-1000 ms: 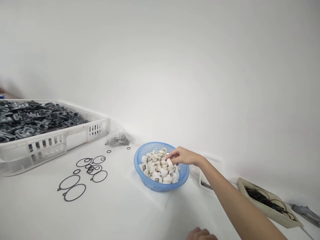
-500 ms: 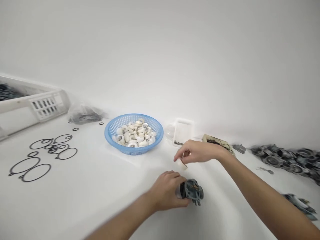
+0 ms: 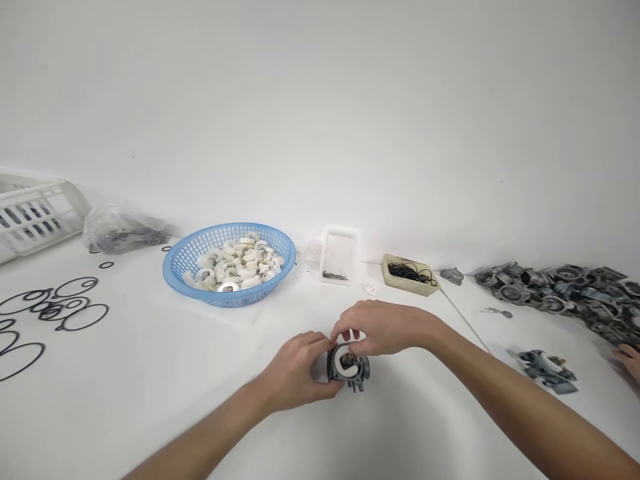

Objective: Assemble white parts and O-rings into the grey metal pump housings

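My left hand (image 3: 299, 373) grips a grey metal carburetor body (image 3: 365, 369) from its left side, fingers over the top and thumb below. A white C-shaped float (image 3: 339, 364) sits in the round opening of the body, with brass-coloured parts showing inside it. From above, my right hand (image 3: 383, 327) reaches over the body with its fingers curled and pinched at the float's upper edge. The fingertips partly cover that edge. Many similar white floats (image 3: 237, 263) lie in a blue basket (image 3: 173, 277) beyond my left hand.
Black rubber rings (image 3: 85, 317) lie at left near a plastic bag (image 3: 123, 233) and a white crate (image 3: 45, 227). Behind my hands are a white tray (image 3: 339, 250) and a box (image 3: 410, 285) of black rings. Carburetor bodies (image 3: 555, 290) are heaped at right, near another person's hand (image 3: 629, 360).
My right hand has come down to the carburetor body, and the float it held in the air is now in the opening. The view has shifted right; another person's hand now shows.
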A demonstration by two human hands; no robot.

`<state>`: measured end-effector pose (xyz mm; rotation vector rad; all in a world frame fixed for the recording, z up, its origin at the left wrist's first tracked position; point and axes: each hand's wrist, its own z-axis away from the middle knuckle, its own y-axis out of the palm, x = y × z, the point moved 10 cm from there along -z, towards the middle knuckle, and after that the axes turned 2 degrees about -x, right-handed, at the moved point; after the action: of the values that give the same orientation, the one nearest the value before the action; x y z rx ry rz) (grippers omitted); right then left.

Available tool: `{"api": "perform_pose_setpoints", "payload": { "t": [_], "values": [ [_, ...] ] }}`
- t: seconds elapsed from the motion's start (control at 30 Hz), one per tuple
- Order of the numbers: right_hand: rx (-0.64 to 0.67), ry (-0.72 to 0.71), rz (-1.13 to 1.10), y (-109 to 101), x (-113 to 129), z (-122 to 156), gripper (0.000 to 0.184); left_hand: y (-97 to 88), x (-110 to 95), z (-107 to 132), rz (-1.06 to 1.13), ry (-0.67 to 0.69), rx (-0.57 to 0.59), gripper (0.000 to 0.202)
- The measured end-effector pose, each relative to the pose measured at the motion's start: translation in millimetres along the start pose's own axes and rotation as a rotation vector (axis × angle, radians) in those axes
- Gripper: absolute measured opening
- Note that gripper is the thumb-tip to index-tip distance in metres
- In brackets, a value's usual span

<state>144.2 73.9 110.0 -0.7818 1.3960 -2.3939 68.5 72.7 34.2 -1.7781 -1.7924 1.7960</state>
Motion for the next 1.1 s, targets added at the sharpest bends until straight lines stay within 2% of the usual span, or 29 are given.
{"api": "perform_pose_setpoints", "payload": {
  "t": [0.13,0.2,0.27,0.33,0.47,0.53,0.63,0.77,0.9,0.97,1.1],
  "values": [
    [-0.065,-0.011,-0.089,-4,-3,12,0.038,-1.6,0,2,0.017,-0.009,-0.001,0.049],
    [-0.153,0.008,-0.116,-7,-14,22,0.037,-4.3,-2,3,0.03,-0.029,-0.009,0.059],
    [-0.277,0.058,-0.163,-7,-34,32,0.033,-8.2,-5,4,0.05,-0.039,-0.035,0.064],
    [-0.42,0.127,-0.26,-2,-62,42,0.03,-10.8,-10,5,0.066,-0.031,-0.069,0.059],
    [-0.735,0.258,-0.499,25,-120,55,0.031,-9.8,-16,5,0.057,-0.005,-0.139,0.044],
    [-0.773,0.266,-0.555,42,-130,54,0.03,-7.0,-18,4,0.038,0.009,-0.16,0.043],
    [-0.718,0.197,-0.571,57,-116,46,0.026,-3.1,-21,4,0.016,0.029,-0.167,0.044],
    [-0.695,0.09,-0.544,56,-86,41,0.025,-1.1,-21,3,0.047,0.011,-0.161,0.039],
    [-0.719,0.074,-0.473,53,-82,39,0.027,1.5,-20,2,0.081,-0.012,-0.137,0.037],
    [-0.72,0.106,-0.414,53,-85,47,0.028,1.8,-21,2,0.086,-0.019,-0.132,0.038],
    [-0.728,0.168,-0.373,52,-82,84,0.027,2.1,-19,2,0.07,-0.041,-0.107,0.039]
  ]
}}
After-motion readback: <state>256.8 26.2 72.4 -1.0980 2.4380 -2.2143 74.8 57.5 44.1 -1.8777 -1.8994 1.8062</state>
